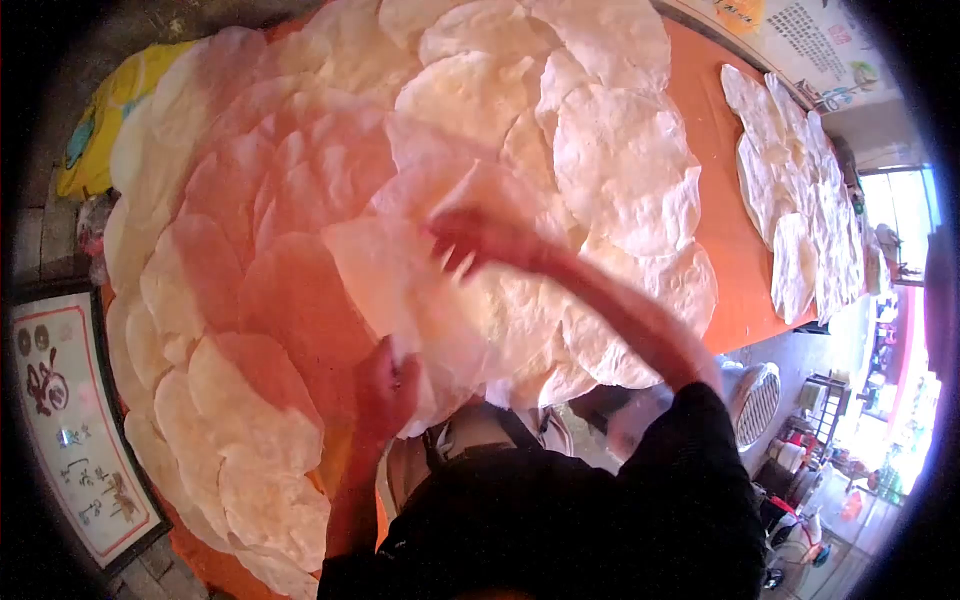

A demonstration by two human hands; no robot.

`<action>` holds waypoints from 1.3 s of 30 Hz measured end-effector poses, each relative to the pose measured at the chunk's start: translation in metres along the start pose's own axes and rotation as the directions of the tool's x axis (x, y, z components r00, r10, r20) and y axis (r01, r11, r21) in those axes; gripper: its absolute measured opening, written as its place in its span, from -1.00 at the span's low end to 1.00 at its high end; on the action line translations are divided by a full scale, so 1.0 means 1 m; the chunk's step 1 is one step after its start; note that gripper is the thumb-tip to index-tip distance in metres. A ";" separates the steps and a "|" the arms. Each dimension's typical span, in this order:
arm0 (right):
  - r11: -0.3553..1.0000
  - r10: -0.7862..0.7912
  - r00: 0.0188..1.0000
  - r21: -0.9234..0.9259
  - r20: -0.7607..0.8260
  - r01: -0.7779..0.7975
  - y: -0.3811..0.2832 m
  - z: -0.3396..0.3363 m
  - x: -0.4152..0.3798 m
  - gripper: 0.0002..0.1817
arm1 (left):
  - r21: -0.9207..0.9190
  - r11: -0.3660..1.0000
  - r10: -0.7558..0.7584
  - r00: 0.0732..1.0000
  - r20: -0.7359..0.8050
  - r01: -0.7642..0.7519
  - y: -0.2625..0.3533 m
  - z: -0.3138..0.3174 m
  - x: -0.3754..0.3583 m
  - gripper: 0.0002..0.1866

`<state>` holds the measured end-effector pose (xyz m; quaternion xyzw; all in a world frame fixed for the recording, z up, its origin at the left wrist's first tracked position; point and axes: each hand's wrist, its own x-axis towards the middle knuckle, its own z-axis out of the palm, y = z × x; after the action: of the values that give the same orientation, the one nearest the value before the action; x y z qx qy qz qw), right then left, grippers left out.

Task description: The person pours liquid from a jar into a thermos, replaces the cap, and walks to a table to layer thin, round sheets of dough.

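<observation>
A thin pale sheet (375, 275) lies over other sheets in the middle of the orange table (735, 190), its near edge beside the left hand (388, 388). That hand points forward from a raised forearm, fingers drawn together; whether they pinch the sheet I cannot tell. The right hand (465, 238), blurred, is above the sheet with fingers spread, its forearm slanting in from the black sleeve (695, 440). Farther right, more sheets (790, 190) overlap along the table's edge.
</observation>
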<state>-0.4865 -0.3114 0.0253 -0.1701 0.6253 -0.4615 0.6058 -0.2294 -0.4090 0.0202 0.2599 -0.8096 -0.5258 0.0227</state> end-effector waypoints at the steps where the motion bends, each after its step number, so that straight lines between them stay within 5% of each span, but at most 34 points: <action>1: 1.000 0.000 0.998 0.020 0.064 -0.002 0.002 0.028 -0.014 -0.48 | 0.128 0.991 0.022 0.998 0.063 -0.030 0.001 0.010 0.004 -0.75; 3: 0.967 -0.040 0.994 -0.253 -0.103 0.013 0.002 0.060 -0.026 -0.55 | 0.092 0.990 0.105 0.992 0.068 -0.111 0.015 0.028 0.011 -0.62; 4: 0.927 -0.182 0.975 -0.352 -0.127 0.127 0.014 0.054 -0.019 -0.61 | 0.092 0.987 0.121 0.989 0.086 -0.129 0.028 0.031 0.013 -0.58; 6: 0.875 -0.397 0.918 -0.309 -0.016 0.373 0.057 0.022 0.009 -0.71 | 0.048 0.976 0.209 0.974 0.086 -0.214 0.033 0.036 0.012 -0.52; 8: 0.905 -0.425 0.903 0.044 0.065 0.423 0.045 -0.025 0.006 -0.80 | -0.037 0.940 0.340 0.939 0.046 -0.339 0.028 0.041 0.008 -0.47; 11: 0.583 -0.652 0.757 -0.667 -0.043 0.464 -0.007 -0.168 -0.004 -0.70 | 0.009 0.946 0.324 0.946 -0.015 -0.324 0.021 0.031 -0.001 -0.45; 13: 0.266 -0.840 0.517 -0.705 0.165 0.658 -0.118 -0.211 -0.066 -0.69 | -0.015 0.972 0.234 0.971 -0.042 -0.235 0.009 0.026 -0.004 -0.52; 14: 0.574 -0.805 0.584 -0.397 -0.109 0.717 -0.150 -0.225 -0.090 -0.69 | -0.012 0.980 0.200 0.979 -0.039 -0.201 0.002 0.023 -0.008 -0.54; 15: 0.719 -0.654 0.684 0.017 -0.323 0.695 -0.175 -0.250 -0.108 -0.64 | -0.009 0.986 0.167 0.985 -0.040 -0.167 -0.005 0.019 -0.011 -0.57; 17: 0.448 -0.893 0.413 -0.430 -0.178 0.783 -0.223 -0.278 -0.135 -0.73 | -0.016 0.989 0.149 0.988 -0.040 -0.150 -0.022 0.014 -0.018 -0.63; 18: 0.079 -0.978 0.210 -0.953 -0.017 0.292 -0.233 -0.245 -0.148 -0.77 | -0.015 0.992 0.124 0.992 -0.039 -0.125 -0.032 0.014 -0.022 -0.64; 19: -0.299 -0.954 0.163 -0.859 0.253 -0.415 -0.235 -0.214 -0.158 -0.79 | -0.015 0.995 0.099 0.994 -0.039 -0.100 -0.038 0.013 -0.025 -0.65; 21: -0.159 -0.978 0.197 -0.851 0.067 -0.501 -0.214 -0.222 -0.144 -0.75 | -0.036 0.998 0.058 0.997 -0.059 -0.060 -0.043 0.011 -0.027 -0.66; 23: 0.043 -0.876 0.342 -0.762 -0.340 -0.646 -0.183 -0.223 -0.109 -0.80 | -0.053 0.998 0.015 0.998 -0.061 -0.019 -0.044 0.011 -0.028 -0.67; 27: 0.016 -0.690 0.652 -0.907 -0.314 -0.421 -0.046 -0.256 -0.026 -0.59 | -0.032 0.999 -0.021 1.000 -0.013 0.021 -0.039 0.016 -0.031 -0.65; 29: -0.071 -0.783 0.620 -0.982 -0.054 -0.174 0.011 -0.216 -0.006 -0.63 | -0.003 0.999 -0.042 0.999 -0.011 0.042 -0.039 0.016 -0.039 -0.62; 31: 0.186 -0.588 0.755 -0.957 -0.290 -0.223 0.024 -0.149 -0.001 -0.63 | 0.017 0.998 -0.060 0.998 0.005 0.060 -0.042 0.018 -0.044 -0.60; 35: 0.198 -0.786 0.615 -0.967 -0.058 0.162 0.038 -0.078 0.030 -0.76 | -0.028 0.999 -0.048 0.997 -0.067 0.046 -0.047 0.024 -0.053 -0.60; 37: 0.400 -0.731 0.668 -0.882 -0.142 0.250 0.023 -0.049 0.057 -0.81 | -0.051 0.998 -0.051 0.996 -0.070 0.047 -0.055 0.028 -0.060 -0.57; 39: 0.342 -0.783 0.618 -0.875 -0.063 0.343 0.007 -0.025 0.090 -0.81 | -0.057 0.998 -0.028 0.996 -0.081 0.023 -0.059 0.027 -0.066 -0.56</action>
<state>-0.5259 -0.3685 -0.0381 -0.5149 0.7824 -0.3418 0.0767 -0.1575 -0.3750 -0.0269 0.2907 -0.7897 -0.5373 0.0561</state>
